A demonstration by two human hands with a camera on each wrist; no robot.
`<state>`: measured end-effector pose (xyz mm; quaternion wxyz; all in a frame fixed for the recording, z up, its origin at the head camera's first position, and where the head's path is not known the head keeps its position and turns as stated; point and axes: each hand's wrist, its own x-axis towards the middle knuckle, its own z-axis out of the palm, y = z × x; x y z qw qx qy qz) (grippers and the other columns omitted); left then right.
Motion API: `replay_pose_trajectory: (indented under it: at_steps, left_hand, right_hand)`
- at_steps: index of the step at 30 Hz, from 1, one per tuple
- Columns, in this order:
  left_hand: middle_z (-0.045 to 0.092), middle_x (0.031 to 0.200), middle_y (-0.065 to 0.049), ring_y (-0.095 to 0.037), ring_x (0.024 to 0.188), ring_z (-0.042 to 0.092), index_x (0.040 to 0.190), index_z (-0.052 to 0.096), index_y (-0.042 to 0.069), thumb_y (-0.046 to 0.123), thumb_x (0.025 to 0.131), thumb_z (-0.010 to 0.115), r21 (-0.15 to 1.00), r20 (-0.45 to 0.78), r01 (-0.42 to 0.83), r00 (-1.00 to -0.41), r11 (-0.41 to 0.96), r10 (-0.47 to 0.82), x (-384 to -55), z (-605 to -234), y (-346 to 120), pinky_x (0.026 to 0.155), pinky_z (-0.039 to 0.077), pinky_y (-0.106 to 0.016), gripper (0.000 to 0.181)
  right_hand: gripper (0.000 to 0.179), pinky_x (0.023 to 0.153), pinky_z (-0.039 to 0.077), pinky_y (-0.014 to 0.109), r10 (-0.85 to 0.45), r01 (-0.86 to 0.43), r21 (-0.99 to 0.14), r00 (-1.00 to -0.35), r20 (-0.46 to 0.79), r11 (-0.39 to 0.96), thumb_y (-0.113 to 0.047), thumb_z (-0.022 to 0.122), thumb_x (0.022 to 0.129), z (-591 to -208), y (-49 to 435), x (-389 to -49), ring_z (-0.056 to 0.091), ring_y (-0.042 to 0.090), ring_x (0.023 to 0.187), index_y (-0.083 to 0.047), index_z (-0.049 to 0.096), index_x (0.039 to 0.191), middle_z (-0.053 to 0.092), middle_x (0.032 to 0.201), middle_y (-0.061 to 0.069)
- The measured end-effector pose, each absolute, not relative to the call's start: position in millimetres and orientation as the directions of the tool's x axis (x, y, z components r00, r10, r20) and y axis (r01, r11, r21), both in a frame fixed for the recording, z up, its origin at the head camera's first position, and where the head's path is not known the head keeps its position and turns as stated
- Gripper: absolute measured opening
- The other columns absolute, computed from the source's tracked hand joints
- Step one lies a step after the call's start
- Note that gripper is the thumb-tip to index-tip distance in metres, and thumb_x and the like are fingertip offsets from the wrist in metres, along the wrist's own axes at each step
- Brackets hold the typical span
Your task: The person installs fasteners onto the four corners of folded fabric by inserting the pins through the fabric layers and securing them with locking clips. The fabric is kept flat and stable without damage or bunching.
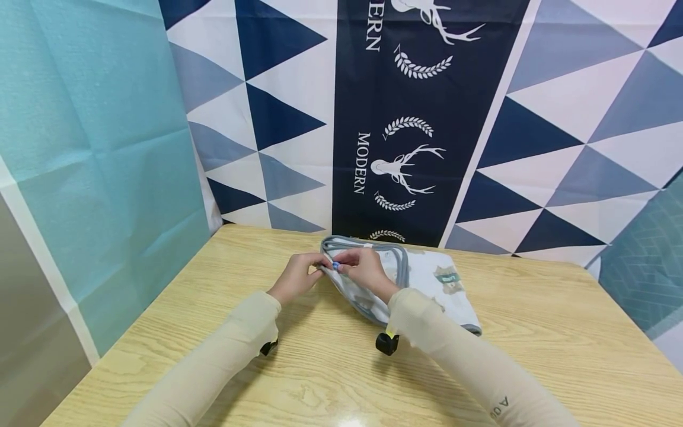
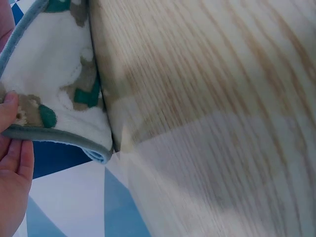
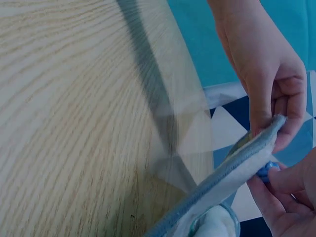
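A folded white blanket (image 1: 427,276) with grey-blue edging and a brown-and-green bear print lies toward the back of the table, its left corner raised. My left hand (image 1: 297,276) pinches that corner's edge between thumb and fingers. Just to the right, my right hand (image 1: 367,271) pinches a small blue ribbed piece (image 3: 267,171) against the blanket's border; its kind is mostly hidden by the fingers. In the left wrist view, the left thumb presses the bound edge from above. A small white piece (image 1: 368,245) sits on the blanket's upper border.
The wood-grain table (image 1: 299,367) reaches a wall hung with a patterned cloth (image 1: 288,118) of triangles and deer heads. A teal curtain (image 1: 107,148) hangs along the left side. Black wrist devices (image 1: 387,343) hang below the sleeves.
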<state>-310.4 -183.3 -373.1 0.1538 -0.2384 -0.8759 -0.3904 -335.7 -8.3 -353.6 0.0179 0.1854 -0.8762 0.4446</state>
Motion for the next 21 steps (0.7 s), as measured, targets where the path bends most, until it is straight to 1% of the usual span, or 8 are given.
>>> replay_pose_trajectory:
  at_steps: [4, 8, 11, 14, 17, 21]
  left_hand:
    - [0.074, 0.096, -0.010, -0.023, 0.095, 0.067, 0.090, 0.071, 0.005, -0.006, 0.085, 0.065, 0.616, 0.464, 0.531, -0.842, 0.582, 0.277, -310, -374, -183, 0.085, 0.054, -0.045, 0.014]
    - [0.074, 0.094, -0.009, -0.023, 0.094, 0.067, 0.088, 0.071, 0.005, -0.009, 0.083, 0.065, 0.611, 0.477, 0.539, -0.835, 0.580, 0.274, -310, -375, -183, 0.084, 0.054, -0.047, 0.016]
    - [0.074, 0.094, -0.008, -0.022, 0.093, 0.068, 0.088, 0.071, 0.005, -0.008, 0.082, 0.065, 0.597, 0.484, 0.549, -0.828, 0.585, 0.282, -308, -375, -183, 0.084, 0.055, -0.044, 0.016]
    - [0.073, 0.093, -0.008, -0.021, 0.090, 0.068, 0.087, 0.070, 0.006, -0.008, 0.082, 0.065, 0.585, 0.482, 0.551, -0.826, 0.595, 0.291, -305, -375, -186, 0.083, 0.055, -0.038, 0.016]
    - [0.073, 0.090, -0.007, -0.020, 0.088, 0.067, 0.084, 0.070, 0.006, -0.009, 0.082, 0.065, 0.596, 0.460, 0.541, -0.836, 0.593, 0.299, -301, -375, -189, 0.084, 0.056, -0.037, 0.016]
    - [0.072, 0.090, -0.006, -0.020, 0.090, 0.067, 0.083, 0.069, 0.008, -0.008, 0.083, 0.065, 0.607, 0.420, 0.530, -0.847, 0.593, 0.327, -297, -375, -195, 0.085, 0.055, -0.040, 0.016]
  right_hand:
    - [0.018, 0.074, 0.056, 0.024, -0.304, -0.336, -0.766, -0.933, 0.192, 0.548, -0.001, 0.070, 0.083, -354, -8, -334, 0.072, 0.019, 0.087, -0.006, 0.075, 0.099, 0.076, 0.095, 0.011]
    - [0.020, 0.077, 0.057, 0.027, -0.304, -0.317, -0.759, -0.938, 0.164, 0.568, -0.005, 0.071, 0.084, -353, -3, -333, 0.072, 0.019, 0.090, -0.007, 0.075, 0.103, 0.076, 0.098, 0.009]
    - [0.022, 0.081, 0.058, 0.030, -0.322, -0.334, -0.746, -0.932, 0.168, 0.576, -0.005, 0.070, 0.084, -351, 9, -333, 0.072, 0.023, 0.094, -0.004, 0.073, 0.107, 0.075, 0.101, 0.011]
    - [0.025, 0.082, 0.058, 0.033, -0.339, -0.377, -0.718, -0.918, 0.206, 0.585, -0.004, 0.070, 0.084, -347, 30, -335, 0.072, 0.028, 0.095, 0.001, 0.071, 0.108, 0.074, 0.103, 0.016]
    - [0.026, 0.081, 0.059, 0.036, -0.369, -0.421, -0.650, -0.902, 0.225, 0.633, -0.004, 0.070, 0.084, -345, 61, -339, 0.071, 0.032, 0.095, 0.004, 0.069, 0.108, 0.072, 0.104, 0.020]
    - [0.034, 0.084, 0.057, 0.042, -0.419, -0.453, -0.475, -0.889, 0.181, 0.755, -0.006, 0.075, 0.078, -338, 111, -342, 0.068, 0.036, 0.097, 0.007, 0.067, 0.109, 0.070, 0.106, 0.024]
